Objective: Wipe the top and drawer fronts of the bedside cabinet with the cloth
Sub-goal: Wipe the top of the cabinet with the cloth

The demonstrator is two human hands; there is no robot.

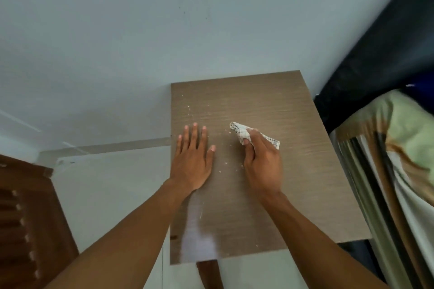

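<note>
The bedside cabinet's top is a brown wood-grain panel seen from above, standing against the wall. White crumbs and specks lie scattered on its left and middle. My left hand rests flat on the left part of the top, fingers spread, holding nothing. My right hand is closed around a bunched white checked cloth, which presses on the top near its middle. The cloth's ends stick out beyond my fingers. The drawer fronts are hidden below the top.
A pale blue-grey wall rises behind the cabinet. A bed with striped and green bedding and a dark headboard stands close on the right. A brown slatted wooden piece stands at the lower left on white floor tiles.
</note>
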